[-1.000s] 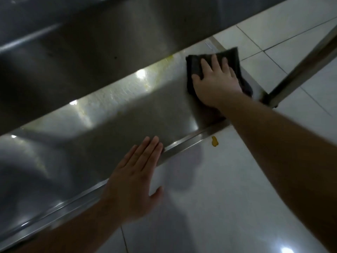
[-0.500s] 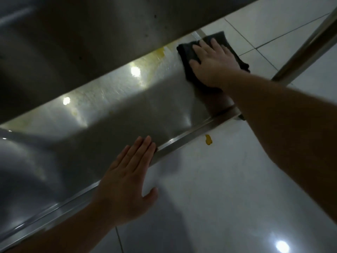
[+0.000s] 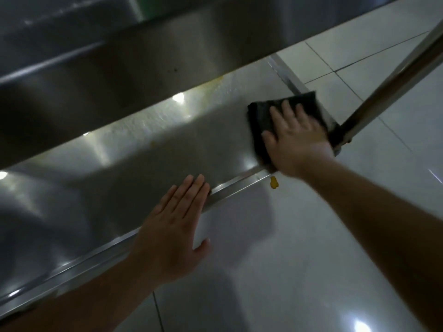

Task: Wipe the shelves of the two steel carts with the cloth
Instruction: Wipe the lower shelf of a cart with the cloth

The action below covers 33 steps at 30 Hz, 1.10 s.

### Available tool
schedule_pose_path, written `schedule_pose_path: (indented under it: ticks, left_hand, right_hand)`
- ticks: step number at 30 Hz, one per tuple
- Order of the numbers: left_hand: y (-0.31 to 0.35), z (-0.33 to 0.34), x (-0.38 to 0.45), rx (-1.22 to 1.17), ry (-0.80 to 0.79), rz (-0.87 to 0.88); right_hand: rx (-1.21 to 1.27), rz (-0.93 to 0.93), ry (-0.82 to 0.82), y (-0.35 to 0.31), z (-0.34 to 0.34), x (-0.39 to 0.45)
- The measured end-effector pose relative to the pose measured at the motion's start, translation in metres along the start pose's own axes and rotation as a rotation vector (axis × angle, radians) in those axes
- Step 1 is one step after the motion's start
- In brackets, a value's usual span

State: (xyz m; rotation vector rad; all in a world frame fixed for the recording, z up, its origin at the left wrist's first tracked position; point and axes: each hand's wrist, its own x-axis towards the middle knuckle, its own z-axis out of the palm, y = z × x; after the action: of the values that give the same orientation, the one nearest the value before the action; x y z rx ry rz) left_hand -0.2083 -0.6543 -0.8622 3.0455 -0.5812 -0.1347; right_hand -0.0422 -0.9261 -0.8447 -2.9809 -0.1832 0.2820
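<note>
The right hand presses spread, flat fingers onto the dark cloth, likely for even wiping pressure on the lower shelf near its corner post. The left hand lies flat, fingers together, on the shelf's front rim, probably bracing. The shelf holds nothing else visible.

Dim, soft footage; lamp glare on the steel shelf, motion-blurred right hand.
</note>
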Motion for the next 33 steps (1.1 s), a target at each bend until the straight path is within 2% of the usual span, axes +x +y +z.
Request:
schedule_pose_path:
  ticks: [5, 8, 10, 13, 15, 17, 19, 23, 26, 28, 29, 31, 33]
  left_hand:
    - [0.004, -0.002, 0.001, -0.003, 0.016, 0.011]
    - [0.005, -0.003, 0.002, 0.009, -0.001, -0.002]
    - [0.005, -0.005, 0.001, -0.018, 0.008, -0.002]
    - [0.006, -0.008, 0.0, -0.052, 0.005, 0.006]
    - [0.006, -0.009, 0.002, -0.057, -0.024, 0.005]
    - [0.006, -0.01, 0.004, -0.039, -0.058, 0.006]
    - [0.006, -0.011, 0.005, -0.031, -0.074, 0.005]
    - [0.011, -0.013, -0.005, -0.032, -0.018, 0.001]
    - [0.003, -0.009, -0.042, -0.027, 0.061, 0.034]
    - [-0.018, -0.007, -0.076, -0.051, 0.11, -0.021]
    - [-0.033, -0.008, -0.094, -0.071, 0.126, -0.092]
    - [-0.071, -0.013, -0.129, -0.091, 0.131, -0.307]
    - [-0.112, -0.02, -0.164, -0.061, 0.156, -0.541]
  right_hand:
    - [0.022, -0.442, -0.089, -0.071, 0.019, -0.041]
    - [0.022, -0.516, -0.108, -0.061, 0.011, -0.025]
    - [0.017, -0.398, -0.059, -0.035, 0.0, 0.007]
    - [0.04, -0.057, -0.008, 0.001, -0.015, 0.054]
    - [0.075, 0.102, -0.012, -0.008, -0.014, 0.071]
    - [0.104, 0.144, -0.018, -0.047, -0.011, 0.073]
    - [0.105, 0.041, -0.048, -0.104, -0.006, 0.066]
    - [0.07, -0.305, -0.14, -0.215, 0.01, 0.033]
    - [0.071, -0.465, -0.175, -0.232, 0.011, 0.025]
    - [0.069, -0.418, -0.095, -0.208, 0.009, 0.029]
    - [0.07, -0.336, -0.036, -0.189, 0.007, 0.032]
    - [0.103, -0.107, 0.042, -0.145, 0.003, 0.037]
    - [0.142, 0.097, 0.038, -0.115, -0.003, 0.039]
